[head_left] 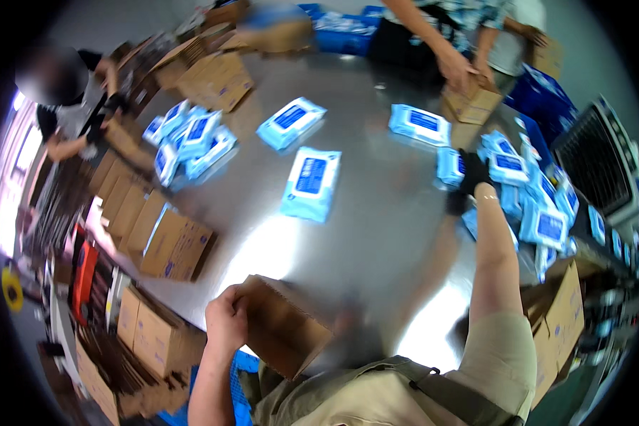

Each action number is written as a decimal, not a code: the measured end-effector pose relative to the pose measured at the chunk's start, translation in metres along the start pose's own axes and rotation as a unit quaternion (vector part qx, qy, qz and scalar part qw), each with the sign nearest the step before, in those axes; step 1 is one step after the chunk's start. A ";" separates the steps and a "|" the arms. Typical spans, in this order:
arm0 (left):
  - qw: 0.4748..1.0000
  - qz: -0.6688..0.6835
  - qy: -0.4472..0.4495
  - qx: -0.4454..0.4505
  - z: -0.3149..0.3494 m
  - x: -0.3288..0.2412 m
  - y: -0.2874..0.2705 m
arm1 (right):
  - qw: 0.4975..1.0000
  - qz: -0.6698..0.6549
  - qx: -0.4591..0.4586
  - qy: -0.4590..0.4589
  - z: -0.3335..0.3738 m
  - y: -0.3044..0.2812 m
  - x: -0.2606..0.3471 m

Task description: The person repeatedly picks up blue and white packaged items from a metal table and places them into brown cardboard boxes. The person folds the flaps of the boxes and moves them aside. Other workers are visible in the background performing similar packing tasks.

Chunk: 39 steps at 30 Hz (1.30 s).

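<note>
My left hand (pixel 226 318) is bare and closed on the edge of an open cardboard box (pixel 285 328), held tilted at the table's near side; its inside looks bare. My right arm reaches out to the right. In a black glove, my right hand (pixel 475 175) grips the end of a light-blue pack of wet wipes (pixel 449 167); the glove hides part of its fingers. Right beside it lies a heap of similar packs (pixel 543 192). Another pack (pixel 420 126) rests just beyond. Two more lie mid-table, a nearer pack (pixel 311 184) and a farther pack (pixel 291 123).
A metal table (pixel 376 234) spans the middle. Packs are piled (pixel 195 138) at its far left, near cardboard boxes (pixel 167 238). Across the table a person's hands (pixel 461 71) hold a small box (pixel 472 101). Another person (pixel 74 106) stands at the left. A conveyor (pixel 603 224) carries packs at right.
</note>
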<state>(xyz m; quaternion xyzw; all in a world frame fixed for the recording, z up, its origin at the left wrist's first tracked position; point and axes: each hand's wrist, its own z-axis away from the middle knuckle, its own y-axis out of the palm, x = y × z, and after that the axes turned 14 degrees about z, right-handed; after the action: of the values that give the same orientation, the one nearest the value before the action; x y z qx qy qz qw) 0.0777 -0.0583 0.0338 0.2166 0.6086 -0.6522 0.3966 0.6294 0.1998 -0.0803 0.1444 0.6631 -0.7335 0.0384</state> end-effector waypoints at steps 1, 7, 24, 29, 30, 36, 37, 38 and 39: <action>1.000 -0.014 0.005 -0.009 -0.002 0.002 0.003 | 0.996 0.064 -0.057 0.024 -0.004 0.002 0.008; 1.000 -0.001 0.024 -0.020 -0.003 0.001 0.004 | 0.880 -0.280 -0.162 -0.348 -0.001 -0.089 0.158; 0.997 0.013 0.017 0.079 -0.004 0.008 -0.004 | 0.932 -0.009 -0.122 -0.342 0.227 -0.067 0.202; 0.996 -0.031 0.079 0.033 -0.012 0.017 0.005 | 0.933 -0.093 -0.195 -0.287 0.268 -0.061 0.196; 0.995 -0.044 0.088 0.023 -0.011 0.020 0.010 | 0.933 -0.142 -0.101 -0.314 0.251 -0.095 0.199; 0.995 -0.076 0.064 0.006 0.000 0.011 0.001 | 0.915 -0.253 -0.033 -0.312 0.135 -0.095 0.208; 0.995 -0.075 0.061 -0.006 -0.002 0.016 0.002 | 0.940 -0.185 -0.045 -0.282 0.157 -0.112 0.217; 0.996 -0.070 0.060 -0.014 -0.003 0.020 0.007 | 0.961 -0.113 -0.056 -0.246 0.187 -0.131 0.230; 0.996 -0.065 0.062 -0.018 -0.005 0.020 0.013 | 0.981 -0.024 -0.066 -0.179 0.199 -0.124 0.240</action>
<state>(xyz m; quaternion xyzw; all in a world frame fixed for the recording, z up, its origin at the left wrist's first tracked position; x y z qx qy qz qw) 0.0750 -0.0582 0.0101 0.2090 0.6565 -0.6508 0.3189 0.3377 0.0507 -0.0082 -0.0085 0.6960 -0.7025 0.1485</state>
